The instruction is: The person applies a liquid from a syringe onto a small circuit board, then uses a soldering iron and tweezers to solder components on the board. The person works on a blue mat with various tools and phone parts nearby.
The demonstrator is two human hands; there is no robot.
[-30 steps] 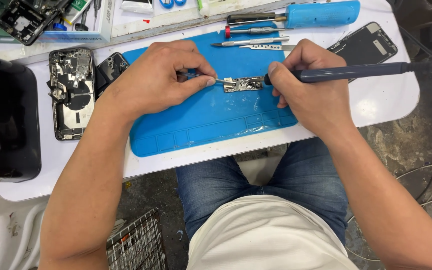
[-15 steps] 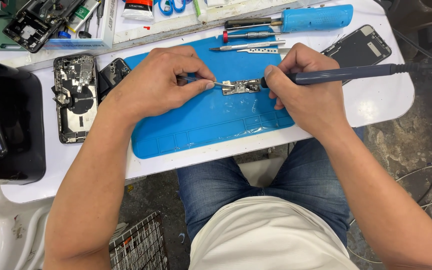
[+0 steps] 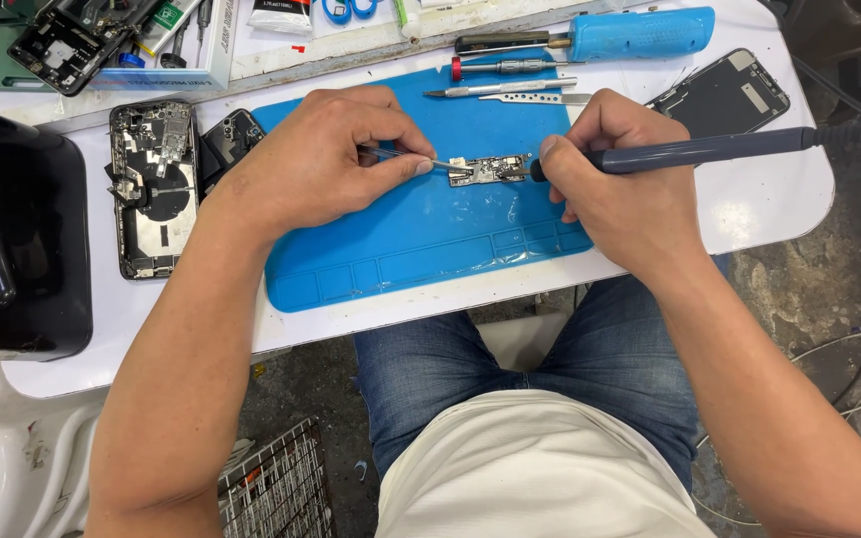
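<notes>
A small circuit board lies on the blue work mat. My left hand grips thin metal tweezers whose tips touch the board's left end. My right hand holds a dark blue soldering iron like a pen, its tip at the board's right end. The iron's cable runs off to the right.
An opened phone body and a smaller dark part lie left of the mat. A phone screen, a blue-handled tool, screwdriver and tweezers lie behind. A black box stands at left; a parts tray at back left.
Both hands stay at the small board with only slight shifts. The view has moved a little, so the table appears shifted right and down.
</notes>
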